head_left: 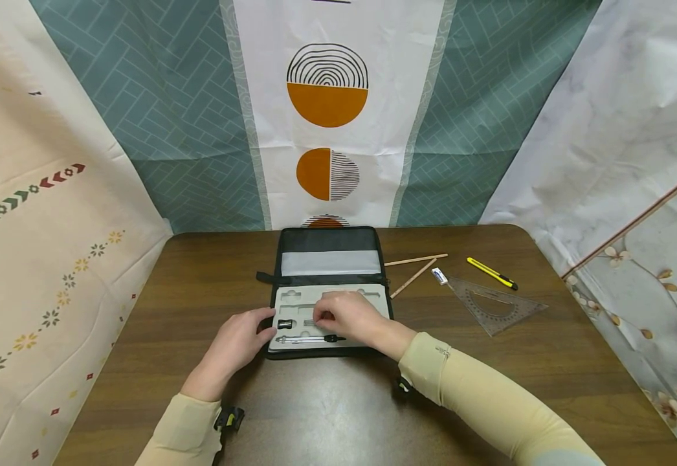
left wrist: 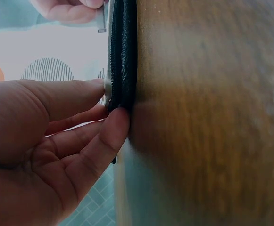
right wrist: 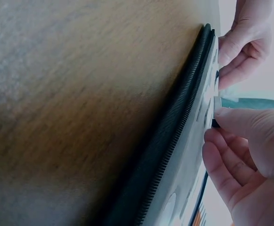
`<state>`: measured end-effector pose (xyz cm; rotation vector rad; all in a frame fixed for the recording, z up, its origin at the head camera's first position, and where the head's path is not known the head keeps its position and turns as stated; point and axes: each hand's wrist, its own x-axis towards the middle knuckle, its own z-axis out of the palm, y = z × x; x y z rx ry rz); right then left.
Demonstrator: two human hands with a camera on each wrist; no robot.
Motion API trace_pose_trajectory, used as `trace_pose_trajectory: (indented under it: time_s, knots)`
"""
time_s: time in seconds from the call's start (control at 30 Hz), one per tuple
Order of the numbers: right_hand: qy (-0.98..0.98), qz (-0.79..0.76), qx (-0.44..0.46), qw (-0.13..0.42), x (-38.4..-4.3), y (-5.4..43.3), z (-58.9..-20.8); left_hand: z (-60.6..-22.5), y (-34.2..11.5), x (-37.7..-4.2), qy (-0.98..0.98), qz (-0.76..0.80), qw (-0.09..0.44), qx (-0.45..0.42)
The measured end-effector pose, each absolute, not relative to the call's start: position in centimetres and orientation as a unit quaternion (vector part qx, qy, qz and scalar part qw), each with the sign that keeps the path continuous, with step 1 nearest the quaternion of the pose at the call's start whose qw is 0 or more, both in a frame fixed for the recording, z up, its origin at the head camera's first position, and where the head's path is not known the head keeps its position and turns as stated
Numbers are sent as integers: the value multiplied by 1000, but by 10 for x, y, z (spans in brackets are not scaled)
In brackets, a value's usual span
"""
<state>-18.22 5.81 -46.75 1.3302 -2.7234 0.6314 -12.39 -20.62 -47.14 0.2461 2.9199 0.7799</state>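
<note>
A black zip case lies unfolded on the table, with a pale grey molded tray in its near half. My left hand grips the case's left edge; in the left wrist view the thumb lies at the tray rim and the fingers against the zipped side. Over the tray, my right hand pinches a small translucent container, mostly hidden by the fingers. A black sharpener sits in a slot at the left. Along the tray's near side lies a silver compass with a black end.
Right of the case lie two wooden pencils, a white-and-blue eraser, a clear set square and a yellow cutter knife. Patterned cloths hang behind the brown table and at its sides.
</note>
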Motion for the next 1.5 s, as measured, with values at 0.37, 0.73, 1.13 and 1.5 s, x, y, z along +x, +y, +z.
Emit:
trace_pose_trajectory:
  time_s: [0.37, 0.73, 1.13, 1.5]
  knots:
    - [-890, 184, 417, 3, -183, 58, -469, -473, -207, -124, 961, 259, 57, 79]
    - [-888, 181, 422, 15, -183, 55, -470, -472, -207, -123, 961, 257, 57, 80]
    - [-890, 186, 417, 7, -184, 56, -474, -472, -207, -123, 962, 255, 56, 80]
    - [-888, 194, 418, 10, -183, 57, -473, -473, -207, -123, 961, 257, 54, 82]
